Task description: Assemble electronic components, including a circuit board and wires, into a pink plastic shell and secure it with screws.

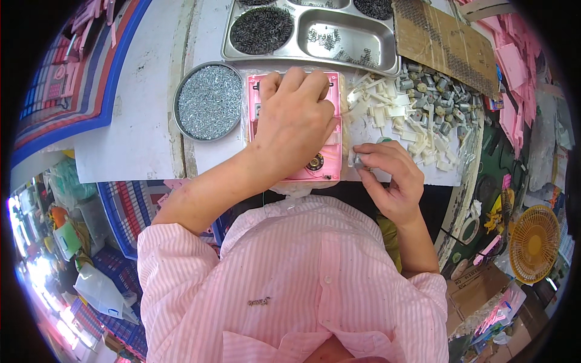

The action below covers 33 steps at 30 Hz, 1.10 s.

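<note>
In front of me lies a pink plastic casing, open side up, with a round black speaker-like part at its near end. My left hand is over the casing, fingers bent down and closed. Its fingertips are hidden, so what they grip does not show. Right of the casing, my right hand pinches a small grey metal motor between thumb and fingers. White plastic pieces and a pile of small motors lie beyond this hand.
A round tin of small screws stands left of the casing. At the back, a metal compartment tray holds dark springs. Cardboard leans over the motors. Blue-edged crates stand left; a yellow fan is at right.
</note>
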{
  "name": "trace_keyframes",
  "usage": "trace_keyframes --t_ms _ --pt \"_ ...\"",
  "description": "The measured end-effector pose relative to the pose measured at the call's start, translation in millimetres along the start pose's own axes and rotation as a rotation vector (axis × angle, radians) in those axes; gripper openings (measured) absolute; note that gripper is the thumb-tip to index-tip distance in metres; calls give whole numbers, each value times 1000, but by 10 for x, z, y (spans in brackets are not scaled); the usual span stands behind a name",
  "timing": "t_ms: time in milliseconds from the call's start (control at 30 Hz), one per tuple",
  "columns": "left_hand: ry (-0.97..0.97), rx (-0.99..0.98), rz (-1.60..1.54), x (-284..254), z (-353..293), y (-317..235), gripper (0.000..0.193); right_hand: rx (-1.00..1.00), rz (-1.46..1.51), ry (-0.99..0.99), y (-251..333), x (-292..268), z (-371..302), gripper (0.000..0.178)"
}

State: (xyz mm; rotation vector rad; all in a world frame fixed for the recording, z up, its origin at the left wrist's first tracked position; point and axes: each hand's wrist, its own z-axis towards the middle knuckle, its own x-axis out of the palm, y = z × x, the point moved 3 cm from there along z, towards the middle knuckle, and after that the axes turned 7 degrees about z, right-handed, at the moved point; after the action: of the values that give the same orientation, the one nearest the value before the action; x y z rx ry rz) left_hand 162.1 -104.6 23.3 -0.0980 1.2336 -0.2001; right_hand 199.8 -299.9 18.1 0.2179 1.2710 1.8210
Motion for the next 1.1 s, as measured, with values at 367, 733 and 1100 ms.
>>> trace_keyframes --t_ms 367,733,1100 --pt "-215 -368 -544 -67 -474 523 12 224 -111 44 -96 43 220 30" --pt "-295 -291 -489 -120 -421 496 9 133 -511 271 -206 304 734 21" --pt "-169 -391 -807 -98 -305 564 11 51 -521 162 -90 492 776 16"
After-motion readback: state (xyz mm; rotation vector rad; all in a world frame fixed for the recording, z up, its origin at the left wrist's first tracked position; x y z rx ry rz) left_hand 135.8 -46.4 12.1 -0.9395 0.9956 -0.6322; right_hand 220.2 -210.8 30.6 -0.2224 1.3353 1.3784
